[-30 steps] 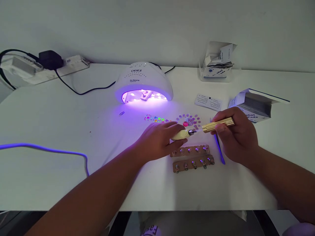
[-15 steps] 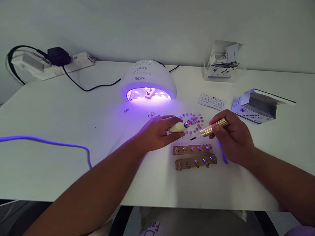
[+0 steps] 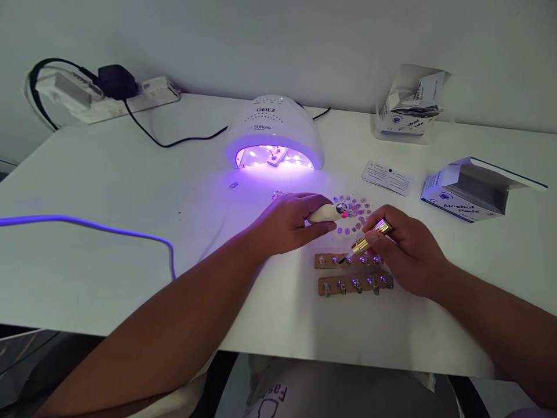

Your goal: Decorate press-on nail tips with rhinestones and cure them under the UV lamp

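My left hand (image 3: 298, 223) is closed around a cream-coloured, rounded handle (image 3: 321, 213) with a shiny silver end. A small pink spot shows beside that end; I cannot make out what it is. Between thumb and fingers, my right hand (image 3: 404, 252) grips a gold-handled nail polish brush (image 3: 369, 238). Its dark bristles slant down to the left, over the upper brown strip (image 3: 319, 256) in this view; whether they touch it I cannot tell. Several small shiny pieces stand on that strip and on the lower brown strip (image 3: 336, 292). Behind my hands lies a ring of small decorated pieces (image 3: 360, 220).
A white nail lamp (image 3: 278, 122) glows purple at the back. To the right are an open alcohol pads box (image 3: 456, 203), a printed slip (image 3: 386, 177) and another box in a clear container (image 3: 407, 119). A power strip (image 3: 108, 110) and a purple cable (image 3: 96, 225) lie left.
The brush in my right hand has moved down, and its tip now appears over the upper strip. My left hand still holds the cream handle, its silver end turned slightly. The whole view has shifted somewhat.
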`<action>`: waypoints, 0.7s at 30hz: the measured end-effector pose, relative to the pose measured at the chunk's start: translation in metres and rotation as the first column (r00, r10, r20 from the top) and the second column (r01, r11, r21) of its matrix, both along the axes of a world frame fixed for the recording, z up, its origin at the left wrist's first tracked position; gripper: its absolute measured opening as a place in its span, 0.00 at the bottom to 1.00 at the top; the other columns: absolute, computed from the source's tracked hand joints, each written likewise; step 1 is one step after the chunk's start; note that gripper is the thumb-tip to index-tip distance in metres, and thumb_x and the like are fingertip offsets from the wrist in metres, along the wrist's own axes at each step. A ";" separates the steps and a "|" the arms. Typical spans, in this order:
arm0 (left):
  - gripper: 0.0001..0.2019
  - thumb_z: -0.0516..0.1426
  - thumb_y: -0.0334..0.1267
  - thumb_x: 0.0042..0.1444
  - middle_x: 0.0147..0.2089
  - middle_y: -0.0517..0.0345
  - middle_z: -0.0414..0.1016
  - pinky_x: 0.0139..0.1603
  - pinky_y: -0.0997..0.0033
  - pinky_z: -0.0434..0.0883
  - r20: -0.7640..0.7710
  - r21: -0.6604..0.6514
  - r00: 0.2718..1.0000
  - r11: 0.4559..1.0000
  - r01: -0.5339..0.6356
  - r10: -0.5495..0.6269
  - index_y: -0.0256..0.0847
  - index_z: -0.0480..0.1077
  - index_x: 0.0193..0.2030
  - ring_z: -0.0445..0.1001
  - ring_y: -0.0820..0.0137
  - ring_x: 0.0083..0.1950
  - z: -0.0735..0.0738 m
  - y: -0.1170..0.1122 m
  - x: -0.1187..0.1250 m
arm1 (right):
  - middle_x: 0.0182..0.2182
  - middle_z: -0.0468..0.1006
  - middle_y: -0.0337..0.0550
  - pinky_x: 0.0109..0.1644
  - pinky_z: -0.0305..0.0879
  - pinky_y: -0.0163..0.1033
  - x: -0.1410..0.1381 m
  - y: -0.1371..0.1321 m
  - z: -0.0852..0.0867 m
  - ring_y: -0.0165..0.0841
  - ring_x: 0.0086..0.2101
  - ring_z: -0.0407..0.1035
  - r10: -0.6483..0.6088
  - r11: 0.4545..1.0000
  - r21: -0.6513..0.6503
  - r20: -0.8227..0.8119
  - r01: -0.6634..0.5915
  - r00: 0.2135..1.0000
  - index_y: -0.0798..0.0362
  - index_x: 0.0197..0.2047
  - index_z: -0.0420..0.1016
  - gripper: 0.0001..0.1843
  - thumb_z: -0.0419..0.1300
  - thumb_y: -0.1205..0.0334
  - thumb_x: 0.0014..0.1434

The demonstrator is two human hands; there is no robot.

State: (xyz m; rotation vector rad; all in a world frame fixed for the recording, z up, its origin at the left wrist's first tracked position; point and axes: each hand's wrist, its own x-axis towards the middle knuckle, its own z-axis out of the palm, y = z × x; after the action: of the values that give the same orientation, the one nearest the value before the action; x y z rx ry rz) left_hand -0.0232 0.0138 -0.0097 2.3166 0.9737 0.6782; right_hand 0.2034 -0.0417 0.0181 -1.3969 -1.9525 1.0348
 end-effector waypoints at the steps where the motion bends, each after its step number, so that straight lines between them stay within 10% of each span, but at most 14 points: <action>1: 0.11 0.57 0.44 0.58 0.29 0.61 0.71 0.26 0.76 0.60 0.002 0.001 1.000 1.000 0.002 -0.002 0.37 0.71 0.39 0.65 0.77 0.27 0.000 0.000 0.000 | 0.23 0.77 0.31 0.25 0.63 0.31 0.000 0.000 0.000 0.26 0.23 0.70 -0.002 1.000 0.001 -0.001 0.002 1.000 0.48 0.36 0.66 0.04 0.54 0.58 0.63; 21: 0.11 0.57 0.44 0.59 0.28 0.61 0.69 0.26 0.76 0.59 -0.024 -0.002 1.000 1.000 0.016 -0.016 0.37 0.70 0.39 0.63 0.76 0.27 -0.002 0.001 -0.001 | 0.18 0.73 0.31 0.24 0.60 0.31 0.008 0.007 0.003 0.27 0.19 0.67 -0.020 0.999 -0.045 0.029 0.021 0.999 0.50 0.32 0.65 0.06 0.54 0.59 0.61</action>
State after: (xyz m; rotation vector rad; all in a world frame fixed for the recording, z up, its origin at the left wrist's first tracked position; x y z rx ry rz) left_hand -0.0238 0.0145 -0.0112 2.3333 0.9650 0.6446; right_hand 0.2112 -0.0346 0.0212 -1.4604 -1.9422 1.0612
